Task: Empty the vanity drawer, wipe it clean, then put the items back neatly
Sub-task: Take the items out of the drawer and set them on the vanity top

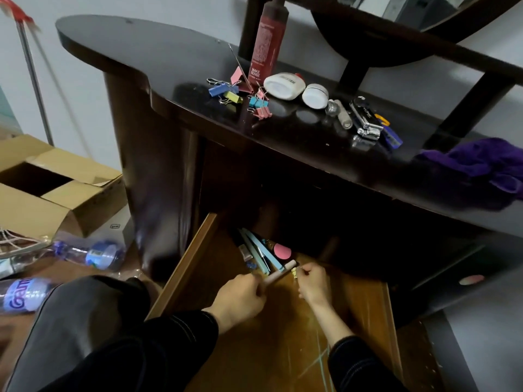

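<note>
The wooden vanity drawer (365, 315) stands pulled out below the dark vanity top (158, 66). At its back lie light blue pens (261, 254), a round pink compact (282, 251) and a few small bits. My left hand (240, 292) grips a pale pink tube (278, 273) inside the drawer. My right hand (314, 281) pinches a small yellow item (294, 272) just beside it. On the vanity top rest coloured binder clips (240, 94), a dark red bottle (267, 41), a white bottle on its side (285, 84), a white jar (314, 96), metal clippers (365, 120) and a purple cloth (486, 168).
An open cardboard box (56, 188) sits on the floor at the left, with plastic water bottles (90, 253) lying in front of it. A red-headed mop pole (31, 72) leans on the wall. A mirror frame (396, 35) rises at the back of the vanity.
</note>
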Available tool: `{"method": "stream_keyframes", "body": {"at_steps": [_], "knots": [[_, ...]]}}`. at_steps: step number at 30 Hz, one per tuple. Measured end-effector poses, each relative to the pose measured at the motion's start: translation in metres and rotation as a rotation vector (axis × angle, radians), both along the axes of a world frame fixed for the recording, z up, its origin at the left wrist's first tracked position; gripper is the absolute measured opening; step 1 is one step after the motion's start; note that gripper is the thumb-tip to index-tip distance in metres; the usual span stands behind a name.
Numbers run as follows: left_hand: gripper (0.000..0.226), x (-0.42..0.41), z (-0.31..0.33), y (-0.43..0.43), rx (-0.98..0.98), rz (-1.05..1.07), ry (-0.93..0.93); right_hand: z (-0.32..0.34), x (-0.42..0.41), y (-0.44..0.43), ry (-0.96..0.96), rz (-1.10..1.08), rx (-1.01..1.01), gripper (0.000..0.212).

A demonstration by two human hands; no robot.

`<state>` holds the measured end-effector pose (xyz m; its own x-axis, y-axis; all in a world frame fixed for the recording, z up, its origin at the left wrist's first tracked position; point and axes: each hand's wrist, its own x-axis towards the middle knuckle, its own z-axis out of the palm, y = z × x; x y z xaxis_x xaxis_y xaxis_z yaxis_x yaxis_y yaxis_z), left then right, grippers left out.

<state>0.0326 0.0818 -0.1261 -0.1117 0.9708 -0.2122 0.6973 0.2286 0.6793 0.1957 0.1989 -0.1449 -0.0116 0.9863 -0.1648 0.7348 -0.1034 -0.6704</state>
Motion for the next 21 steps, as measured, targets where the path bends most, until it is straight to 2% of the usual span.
{"method": "stream_keyframes", "body": {"at_steps": [4,6,9,12,16,18,21], "knots": [[0.010,0.003,0.001,0.003,0.003,0.020,-0.060,-0.005,0.007,-0.003,0.106,-0.081,-0.038,0.021],[0.013,0.005,0.002,0.000,-0.021,0.055,-0.173,-0.006,0.013,-0.016,0.165,-0.120,-0.086,0.017],[0.018,0.007,0.007,-0.001,-0.105,0.237,-0.519,0.003,0.017,-0.038,0.264,-0.072,-0.125,0.013],[0.028,0.007,0.014,-0.001,-0.188,0.469,-0.798,0.025,0.007,-0.060,0.344,0.107,-0.146,0.009],[0.025,0.004,0.021,0.001,-0.325,0.701,-1.255,0.045,-0.017,-0.074,0.348,0.361,-0.161,0.009],[0.022,0.001,0.020,0.003,-0.304,0.833,-1.340,0.045,-0.028,-0.070,0.312,0.405,-0.138,0.010],[0.022,-0.008,0.017,0.009,-0.212,0.982,-1.311,0.036,-0.040,-0.056,0.257,0.350,-0.057,0.011]]}}
